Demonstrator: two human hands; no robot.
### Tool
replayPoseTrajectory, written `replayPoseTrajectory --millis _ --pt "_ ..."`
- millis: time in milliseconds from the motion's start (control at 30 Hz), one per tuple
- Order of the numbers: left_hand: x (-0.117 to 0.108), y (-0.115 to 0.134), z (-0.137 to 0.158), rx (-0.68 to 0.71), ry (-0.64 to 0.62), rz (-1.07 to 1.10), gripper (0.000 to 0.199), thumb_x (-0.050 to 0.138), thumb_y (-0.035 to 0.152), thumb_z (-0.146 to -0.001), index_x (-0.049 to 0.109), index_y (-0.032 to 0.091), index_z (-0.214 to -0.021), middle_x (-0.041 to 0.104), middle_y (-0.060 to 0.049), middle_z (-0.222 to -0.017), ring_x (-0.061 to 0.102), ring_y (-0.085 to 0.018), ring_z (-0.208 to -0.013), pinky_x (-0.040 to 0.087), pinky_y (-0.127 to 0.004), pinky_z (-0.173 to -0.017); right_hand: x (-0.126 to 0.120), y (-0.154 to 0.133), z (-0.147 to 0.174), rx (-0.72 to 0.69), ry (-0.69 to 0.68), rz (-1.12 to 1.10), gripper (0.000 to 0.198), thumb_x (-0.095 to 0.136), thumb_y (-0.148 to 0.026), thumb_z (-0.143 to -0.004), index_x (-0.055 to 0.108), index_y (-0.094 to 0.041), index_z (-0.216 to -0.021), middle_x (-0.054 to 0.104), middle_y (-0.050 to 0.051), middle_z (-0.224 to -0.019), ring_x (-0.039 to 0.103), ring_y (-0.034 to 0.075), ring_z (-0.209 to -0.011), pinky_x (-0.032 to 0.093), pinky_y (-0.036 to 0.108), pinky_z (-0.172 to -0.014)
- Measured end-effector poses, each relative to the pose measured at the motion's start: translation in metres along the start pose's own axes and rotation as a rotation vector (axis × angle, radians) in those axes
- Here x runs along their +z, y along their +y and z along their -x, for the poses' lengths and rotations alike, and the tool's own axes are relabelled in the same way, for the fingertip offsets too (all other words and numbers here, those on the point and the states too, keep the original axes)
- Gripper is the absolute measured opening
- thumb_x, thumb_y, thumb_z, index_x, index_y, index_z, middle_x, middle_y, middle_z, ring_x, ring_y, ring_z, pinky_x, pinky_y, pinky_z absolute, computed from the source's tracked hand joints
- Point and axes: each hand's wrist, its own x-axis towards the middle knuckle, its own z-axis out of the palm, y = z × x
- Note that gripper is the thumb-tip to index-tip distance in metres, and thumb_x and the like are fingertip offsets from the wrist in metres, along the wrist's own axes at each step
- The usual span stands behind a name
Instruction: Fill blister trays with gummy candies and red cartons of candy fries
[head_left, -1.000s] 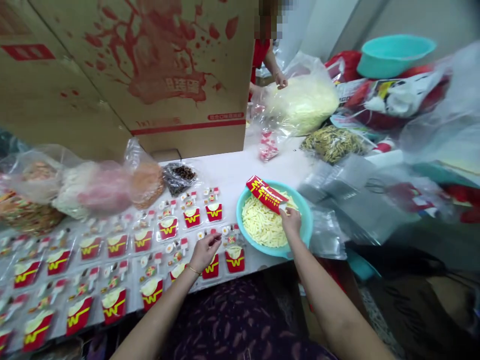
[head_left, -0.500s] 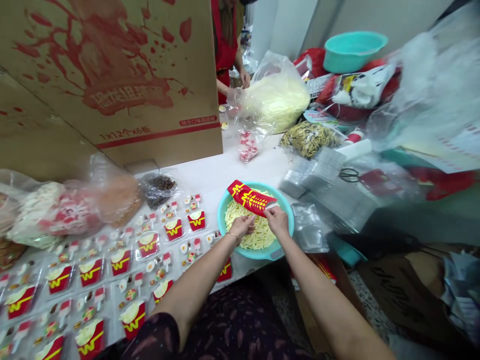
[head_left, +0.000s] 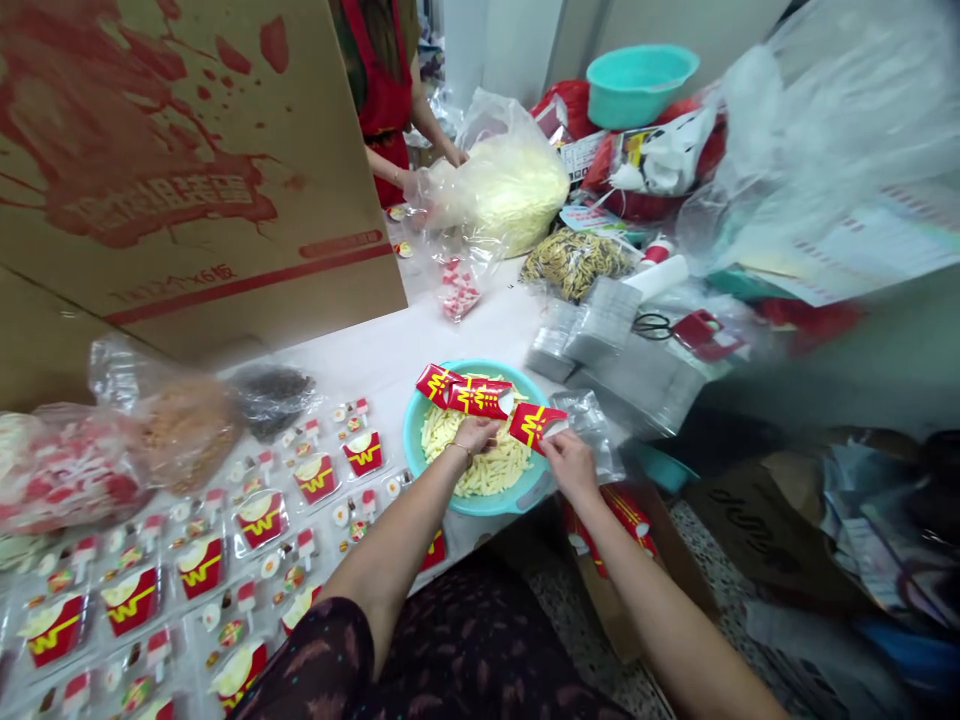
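My right hand (head_left: 570, 462) pinches a single red-and-yellow fry carton (head_left: 534, 425) by its pale end, at the right rim of a turquoise basin (head_left: 414, 450). Pale yellow toy-like fries (head_left: 487, 475) fill the basin. Over them, at the back, lie nested fry cartons (head_left: 480, 397), one sticking out to the left. Just below these cartons is my left hand (head_left: 478, 437), its fingers closed together; what they hold, if anything, is hidden. Left of the basin, several filled fry cartons (head_left: 364, 453) sit in clear trays with small food-shaped pieces.
A large cardboard box (head_left: 300, 270) stands at the back left. Bags of small pieces (head_left: 187, 430) lie before it. Across the table a person in a red apron (head_left: 386, 90) handles a clear bag (head_left: 517, 190). Grey stacks (head_left: 637, 385) and scissors (head_left: 652, 326) are to the right.
One carton has come apart from the nested stack and is in my right hand, farther right. The remaining cartons now rest over the fries. The view has turned to the right.
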Motion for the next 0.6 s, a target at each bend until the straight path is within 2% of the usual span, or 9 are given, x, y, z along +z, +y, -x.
replayPoseTrajectory --millis 33,100,167,200,300,400,500,600 --pt "-0.004 0.002 0.005 0.08 -0.007 -0.088 0.046 0.073 0.039 -0.053 0.058 0.016 -0.09 0.061 -0.008 -0.093 0.056 -0.024 -0.094 0.045 -0.037 -0.081 -0.002 -0.004 0.002 -0.022 -0.026 0.0 0.023 0.046 -0.029 -0.076 0.059 -0.017 -0.06 0.058 0.004 -0.072 0.053 0.015 -0.069 0.039 0.025 -0.063" --pt "-0.011 0.002 0.02 0.362 -0.049 -0.394 0.069 0.078 0.036 -0.042 0.054 0.02 -0.104 0.054 -0.009 -0.114 0.043 -0.028 -0.113 0.036 -0.039 -0.093 -0.001 -0.016 0.008 -0.092 -0.109 -0.013 0.023 0.047 -0.026 -0.076 0.057 -0.017 -0.058 0.057 0.003 -0.07 0.052 0.014 -0.069 0.038 0.024 -0.064" --pt "-0.016 -0.001 0.037 0.654 -0.13 -0.779 0.086 0.077 0.037 -0.042 0.043 0.021 -0.12 0.043 -0.011 -0.127 0.033 -0.029 -0.121 0.028 -0.041 -0.098 0.003 -0.031 0.017 -0.187 -0.227 -0.037 0.023 0.047 -0.023 -0.077 0.057 -0.017 -0.057 0.057 0.002 -0.068 0.052 0.014 -0.068 0.038 0.024 -0.064" --pt "-0.02 -0.005 0.045 0.735 -0.17 -0.933 0.089 0.076 0.037 -0.046 0.037 0.02 -0.124 0.041 -0.013 -0.128 0.033 -0.029 -0.121 0.027 -0.042 -0.098 0.006 -0.039 0.022 -0.237 -0.286 -0.045 0.023 0.047 -0.022 -0.077 0.057 -0.017 -0.057 0.057 0.002 -0.068 0.051 0.013 -0.068 0.038 0.024 -0.064" --pt "-0.036 -0.022 0.067 0.756 -0.201 -1.101 0.081 0.069 0.032 -0.056 0.032 0.013 -0.127 0.048 -0.015 -0.117 0.043 -0.027 -0.11 0.033 -0.04 -0.093 0.012 -0.055 0.036 -0.35 -0.419 -0.057 0.024 0.046 -0.021 -0.078 0.056 -0.017 -0.056 0.056 0.001 -0.067 0.051 0.013 -0.067 0.038 0.024 -0.064" --pt "-0.067 -0.043 0.086 0.721 -0.044 -1.082 0.075 0.068 0.033 -0.058 0.036 0.011 -0.122 0.051 -0.014 -0.111 0.046 -0.026 -0.104 0.037 -0.04 -0.091 0.01 -0.055 0.029 -0.366 -0.46 -0.08 0.026 0.046 -0.02 -0.079 0.056 -0.017 -0.055 0.056 0.001 -0.067 0.051 0.012 -0.066 0.038 0.023 -0.061" --pt "-0.103 -0.059 0.104 0.638 0.204 -0.998 0.074 0.066 0.042 -0.06 0.037 0.013 -0.121 0.05 -0.014 -0.112 0.047 -0.026 -0.104 0.038 -0.041 -0.09 0.005 -0.04 -0.003 -0.287 -0.346 -0.018 0.02 0.048 -0.023 -0.078 0.061 -0.017 -0.064 0.059 0.003 -0.075 0.054 0.013 -0.07 0.04 0.023 -0.062" --pt "-0.127 -0.068 0.117 0.557 0.357 -0.93 0.076 0.064 0.049 -0.06 0.037 0.014 -0.121 0.05 -0.014 -0.112 0.047 -0.027 -0.104 0.038 -0.043 -0.09 0.009 -0.028 -0.031 -0.249 -0.235 0.154 0.017 0.05 -0.024 -0.078 0.064 -0.018 -0.084 0.06 0.006 -0.091 0.054 0.017 -0.082 0.04 0.026 -0.07"
